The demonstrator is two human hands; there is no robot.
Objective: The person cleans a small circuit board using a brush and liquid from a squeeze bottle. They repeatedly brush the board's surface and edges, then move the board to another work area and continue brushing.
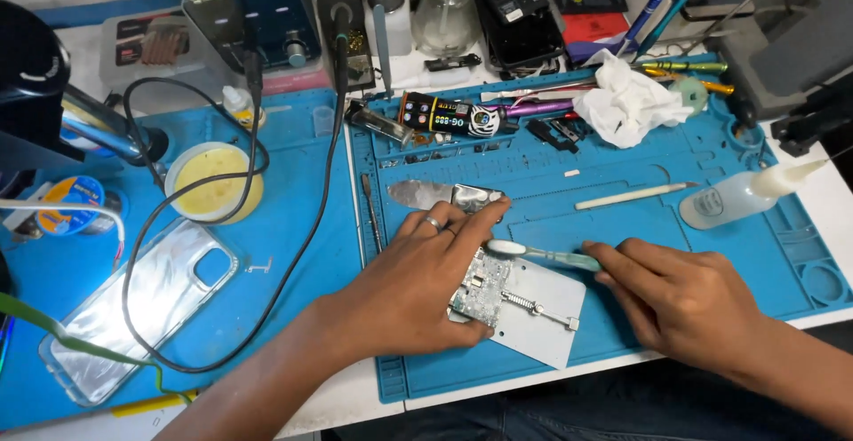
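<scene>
While the left hand (418,286) presses flat on the circuit board (481,286), fingers spread and gripping nothing, the right hand (680,299) has its fingers closed around a toothbrush (542,254), bristles over the board's twelve o'clock edge. Board and metal holder plate (542,317) lie on the blue mat (622,219) at the bench's six o'clock edge.

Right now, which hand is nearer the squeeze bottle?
Right. The right hand holding the toothbrush lies just below-left of the squeeze bottle; the left hand rests farther left on the circuit board.
</scene>
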